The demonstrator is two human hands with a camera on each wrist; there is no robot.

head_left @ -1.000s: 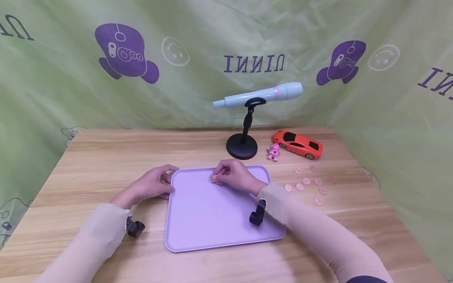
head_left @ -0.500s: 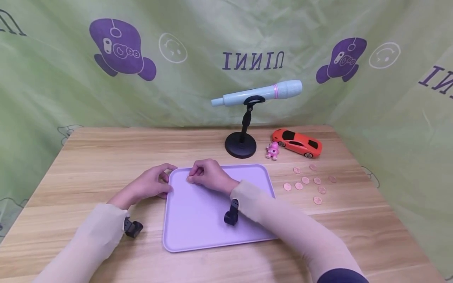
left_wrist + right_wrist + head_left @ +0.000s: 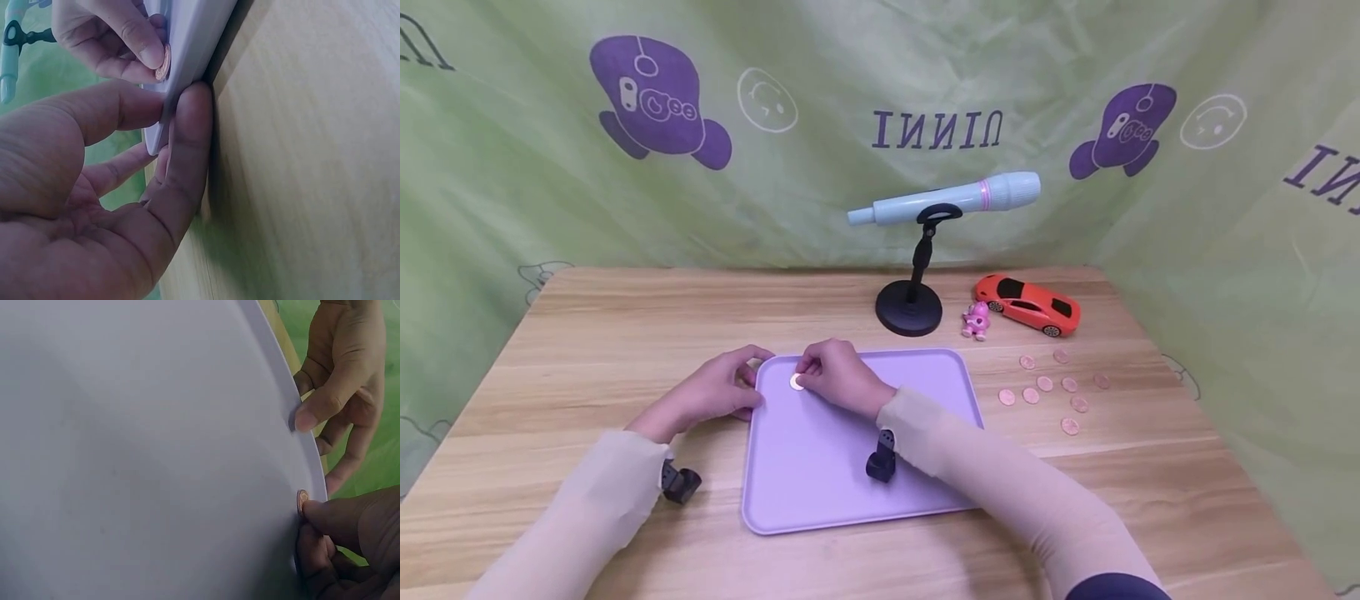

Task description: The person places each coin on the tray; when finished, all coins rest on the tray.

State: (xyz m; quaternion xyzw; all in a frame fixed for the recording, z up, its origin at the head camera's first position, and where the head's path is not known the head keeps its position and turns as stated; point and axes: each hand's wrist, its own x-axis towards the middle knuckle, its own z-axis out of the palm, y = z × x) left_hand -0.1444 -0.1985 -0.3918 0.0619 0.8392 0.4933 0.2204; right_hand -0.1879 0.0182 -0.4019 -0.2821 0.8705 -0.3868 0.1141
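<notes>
Coin, copper-toned, is over the far L corner of a lilac tray, pinched btwn thumb & fingers of the R hand; can't tell if it touches the tray floor. Nearest: pale sleeves w/ a small black cam at each wrist. Tray lies on a wood-grain table; L hand grips its L edge, thumb on rim, finger beneath. R of tray, approx. same depth: 9 loose coins. Beyond: pink figurine beside red toy car; blue mic tilted on black stand. Back: green cloth w/ purple prints.
</notes>
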